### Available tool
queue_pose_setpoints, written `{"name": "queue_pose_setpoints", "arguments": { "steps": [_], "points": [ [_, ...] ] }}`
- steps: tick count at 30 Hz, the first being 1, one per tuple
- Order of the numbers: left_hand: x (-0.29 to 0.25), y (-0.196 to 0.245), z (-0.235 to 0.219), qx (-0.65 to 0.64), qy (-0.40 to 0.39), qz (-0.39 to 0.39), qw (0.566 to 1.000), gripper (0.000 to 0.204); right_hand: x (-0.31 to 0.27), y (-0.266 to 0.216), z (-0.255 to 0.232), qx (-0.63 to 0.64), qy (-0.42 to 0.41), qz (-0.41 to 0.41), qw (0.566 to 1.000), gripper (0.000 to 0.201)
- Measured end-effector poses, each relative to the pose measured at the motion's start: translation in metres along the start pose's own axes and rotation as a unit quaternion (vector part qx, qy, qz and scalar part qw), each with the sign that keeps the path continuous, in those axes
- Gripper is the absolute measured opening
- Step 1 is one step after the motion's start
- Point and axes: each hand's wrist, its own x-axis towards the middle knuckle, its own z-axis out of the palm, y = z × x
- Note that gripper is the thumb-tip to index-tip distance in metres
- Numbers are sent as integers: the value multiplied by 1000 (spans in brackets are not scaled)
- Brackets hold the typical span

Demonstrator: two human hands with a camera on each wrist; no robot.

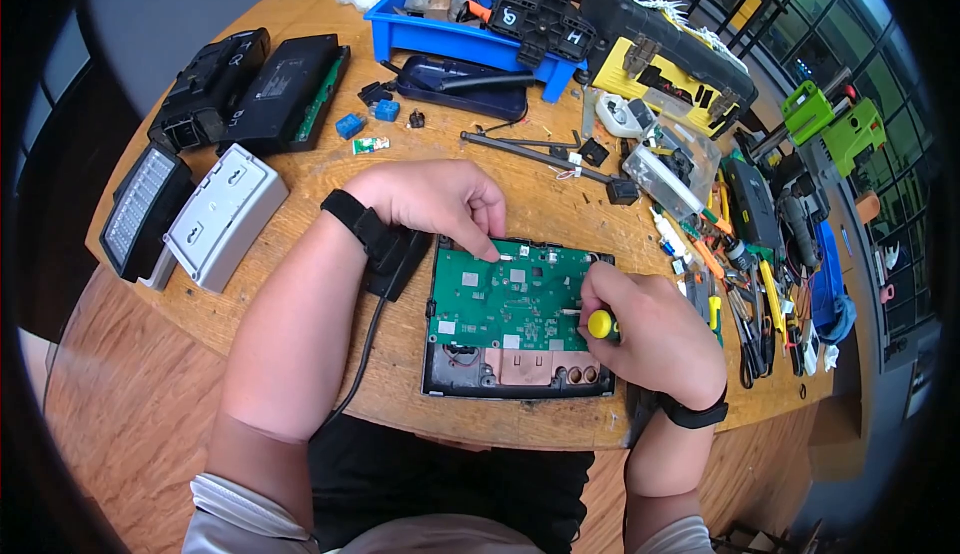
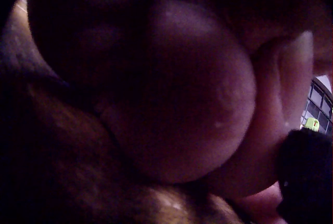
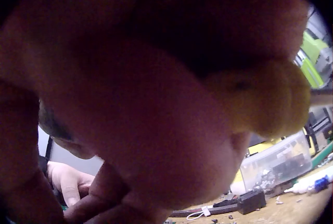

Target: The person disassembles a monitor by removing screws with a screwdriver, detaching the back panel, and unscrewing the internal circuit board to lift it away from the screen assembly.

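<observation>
A green circuit board (image 1: pixel 495 299) lies in an opened black device housing (image 1: pixel 460 379) at the table's near edge. My left hand (image 1: pixel 435 202) reaches over the board's far left corner; its thumb rests at the board's edge beside a small white connector, with the other fingers bent loosely beyond. On the board's right side, my right hand (image 1: pixel 655 329) grips a screwdriver by its yellow handle (image 1: pixel 603 325). The screwdriver's shaft points left, low over the board. In the right wrist view, the dark fingers wrap the yellow handle (image 3: pixel 265 99). The left wrist view holds mostly dark, close fingers (image 2: pixel 197 104).
A white case (image 1: pixel 225 219) and black device shells (image 1: pixel 280 94) stand at the left. Behind are a blue bin (image 1: pixel 440 34), a dark blue tray (image 1: pixel 470 89) and a yellow-black toolbox (image 1: pixel 670 54). Many hand tools (image 1: pixel 765 304) lie at the right. A cable (image 1: pixel 368 359) trails from the left wrist.
</observation>
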Motion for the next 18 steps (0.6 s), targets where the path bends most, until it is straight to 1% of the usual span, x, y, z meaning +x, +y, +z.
{"name": "queue_pose_setpoints", "arguments": {
  "steps": [4,6,9,12,16,18],
  "points": [
    [-1,2,0,4,3,-8,1000,31,-1,-7,-1,-16,0,-7,1000,34],
    [-1,3,1,-2,2,-11,1000,31,-2,-10,0,-38,4,1,999,34],
    [-2,4,0,-10,-2,-14,1000,31,-3,-11,2,-32,11,11,999,34],
    [-1,2,-1,-4,-1,-10,1000,32,-2,-11,3,-52,-4,19,998,32],
    [0,1,0,-11,2,-7,1000,33,2,-4,4,-39,0,7,999,32],
    [-1,2,0,-16,3,-6,1000,33,0,1,0,-13,-19,11,1000,32]
  ]
}}
